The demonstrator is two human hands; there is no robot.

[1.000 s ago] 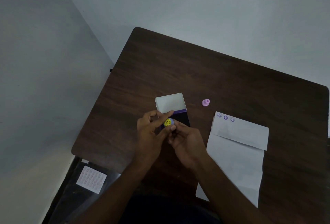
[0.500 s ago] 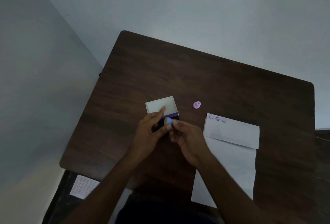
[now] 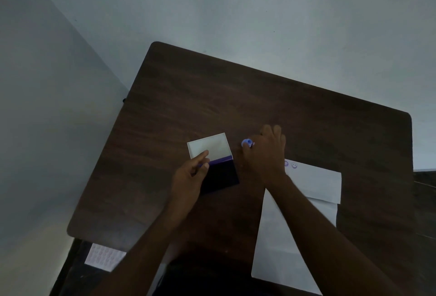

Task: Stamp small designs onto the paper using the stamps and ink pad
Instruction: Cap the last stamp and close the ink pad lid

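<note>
Two hands work: left hand, fingers loosely apart, touches the open ink pad, while right hand pinches a small blue stamp just right of it, probably setting it down; the folded paper, far right, awaits another inked stamp.

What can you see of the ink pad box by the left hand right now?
The ink pad box lies open on the dark wooden table, left of the white paper. Its lid is flipped back away from the person, showing a plain white inside; a purple strip runs along the hinge. The near half looks very dark, almost black-purple. The left hand rests on its left edge, fingers reaching toward the lid. Finer surface detail is lost in the dim light.
</note>
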